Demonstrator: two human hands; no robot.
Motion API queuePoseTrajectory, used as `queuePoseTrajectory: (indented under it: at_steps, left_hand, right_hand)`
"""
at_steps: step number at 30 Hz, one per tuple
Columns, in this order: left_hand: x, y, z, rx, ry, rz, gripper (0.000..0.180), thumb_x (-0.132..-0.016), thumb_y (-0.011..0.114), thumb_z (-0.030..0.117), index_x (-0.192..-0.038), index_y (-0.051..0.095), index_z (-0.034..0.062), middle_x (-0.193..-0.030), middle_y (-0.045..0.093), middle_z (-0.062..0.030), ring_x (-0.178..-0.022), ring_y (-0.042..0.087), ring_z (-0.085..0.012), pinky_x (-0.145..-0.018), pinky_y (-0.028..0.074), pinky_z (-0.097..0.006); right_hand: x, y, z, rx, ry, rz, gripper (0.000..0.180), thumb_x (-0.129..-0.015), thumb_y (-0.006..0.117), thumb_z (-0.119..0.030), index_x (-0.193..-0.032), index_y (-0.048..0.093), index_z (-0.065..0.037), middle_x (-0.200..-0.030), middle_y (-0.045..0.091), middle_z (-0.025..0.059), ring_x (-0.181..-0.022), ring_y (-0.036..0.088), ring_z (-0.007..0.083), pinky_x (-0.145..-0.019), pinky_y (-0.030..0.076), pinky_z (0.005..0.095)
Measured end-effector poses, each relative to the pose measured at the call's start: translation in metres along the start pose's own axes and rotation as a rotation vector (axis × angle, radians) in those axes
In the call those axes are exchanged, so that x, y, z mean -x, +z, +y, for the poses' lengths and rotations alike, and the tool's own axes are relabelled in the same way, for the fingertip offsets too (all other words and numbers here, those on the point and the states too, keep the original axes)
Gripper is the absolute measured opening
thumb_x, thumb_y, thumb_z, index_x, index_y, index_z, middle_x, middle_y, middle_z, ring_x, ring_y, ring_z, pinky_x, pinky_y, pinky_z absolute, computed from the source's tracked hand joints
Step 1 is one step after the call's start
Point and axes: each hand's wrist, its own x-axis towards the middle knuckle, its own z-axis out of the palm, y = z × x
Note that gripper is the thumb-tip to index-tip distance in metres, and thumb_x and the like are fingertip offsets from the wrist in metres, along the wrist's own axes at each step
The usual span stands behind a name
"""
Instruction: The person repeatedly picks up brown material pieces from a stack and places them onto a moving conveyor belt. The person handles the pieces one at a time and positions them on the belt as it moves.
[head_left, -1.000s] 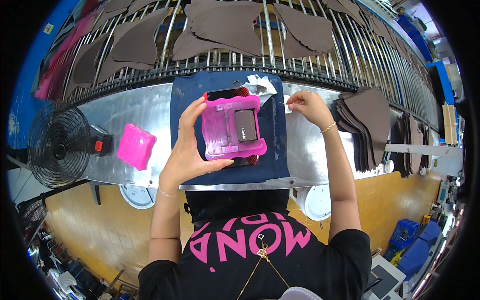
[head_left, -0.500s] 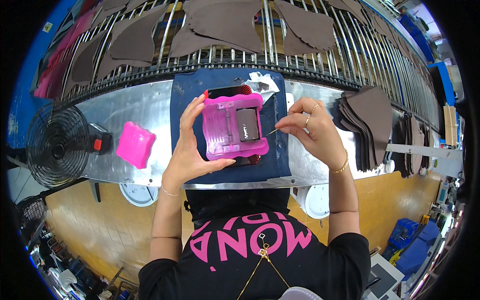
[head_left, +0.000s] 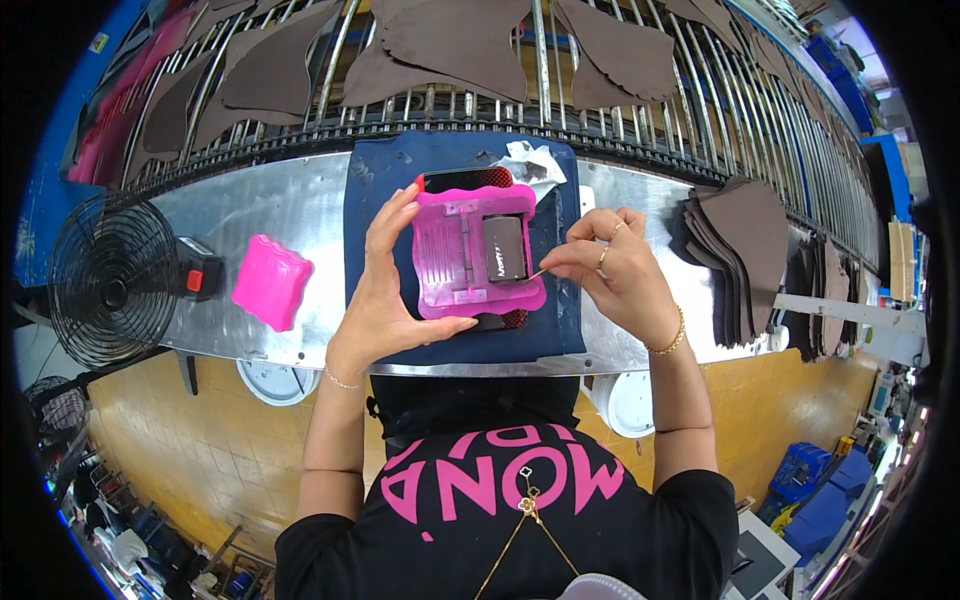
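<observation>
My left hand (head_left: 383,305) grips the left side of a pink plastic box (head_left: 437,245) with a scalloped rim, thumb at its near edge and fingers at its far edge. Inside the box's right part sits a dark block (head_left: 504,248) with white marks on its face. Pinched between thumb and fingers of my right hand (head_left: 618,272) is a thin pointed stick (head_left: 538,273), its tip at the block's lower right corner. Beneath the box lies a dark flat object with a red dotted edge (head_left: 497,178), mostly hidden, on a dark blue mat (head_left: 385,335).
A pink scalloped lid (head_left: 272,283) rests on the metal table (head_left: 325,200), beside a black fan (head_left: 118,280). Crumpled white paper (head_left: 533,168) lies at the mat's far edge. Brown cut pieces (head_left: 735,255) are stacked at right; more lie on a roller conveyor (head_left: 545,90) beyond.
My right hand has come slightly lower, bringing the stick's tip to the block's lower corner. The left hand keeps its grip on the box. The view has shifted a little.
</observation>
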Motion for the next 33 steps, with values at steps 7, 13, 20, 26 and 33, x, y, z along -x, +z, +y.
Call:
queuePoseTrajectory:
  at_steps: [7,13,20,26,33]
  left_hand:
    - [-0.001,0.003,-0.001,-0.002,0.007,-0.004,0.116,-0.055,0.091,0.035,-0.146,0.021,0.0153,-0.153,0.025,-0.0181,-0.142,0.025,-0.0359,-0.115,0.025,-0.048]
    - [-0.001,0.004,-0.001,-0.007,0.005,-0.006,0.115,-0.056,0.091,0.035,-0.146,0.022,0.0148,-0.152,0.025,-0.0181,-0.142,0.026,-0.0359,-0.115,0.026,-0.047]
    - [-0.002,0.004,-0.001,-0.007,0.008,-0.003,0.116,-0.056,0.091,0.034,-0.146,0.021,0.0145,-0.152,0.025,-0.0180,-0.141,0.026,-0.0355,-0.115,0.026,-0.047]
    - [-0.003,0.005,0.001,-0.024,0.009,-0.011,0.116,-0.056,0.091,0.033,-0.146,0.021,0.0149,-0.152,0.025,-0.0179,-0.142,0.026,-0.0354,-0.115,0.026,-0.047]
    - [-0.002,0.006,0.001,-0.021,-0.002,-0.012,0.115,-0.056,0.091,0.032,-0.146,0.021,0.0145,-0.152,0.025,-0.0180,-0.142,0.025,-0.0356,-0.116,0.025,-0.047]
  right_hand:
    - [0.004,0.003,-0.006,0.040,-0.022,0.039,0.012,-0.074,0.074,-0.010,-0.085,0.074,-0.015,-0.079,0.053,0.0000,-0.077,0.050,0.0176,-0.082,0.030,0.0354]
    - [0.008,0.007,-0.008,0.074,-0.011,0.066,0.014,-0.074,0.075,-0.008,-0.086,0.073,-0.015,-0.078,0.054,-0.0001,-0.077,0.052,0.0168,-0.084,0.030,0.0363]
    - [0.010,0.010,-0.012,0.051,0.016,0.110,0.014,-0.077,0.073,-0.007,-0.087,0.072,-0.017,-0.078,0.054,-0.0029,-0.077,0.053,0.0163,-0.086,0.027,0.0382]
    - [0.014,0.014,-0.009,0.043,0.009,0.154,0.015,-0.077,0.073,-0.007,-0.087,0.072,-0.017,-0.079,0.054,-0.0027,-0.079,0.053,0.0163,-0.085,0.027,0.0377]
    - [0.016,-0.003,-0.011,0.219,-0.036,0.166,0.017,-0.072,0.073,-0.006,-0.086,0.072,-0.016,-0.080,0.054,-0.0011,-0.079,0.053,0.0179,-0.082,0.029,0.0384]
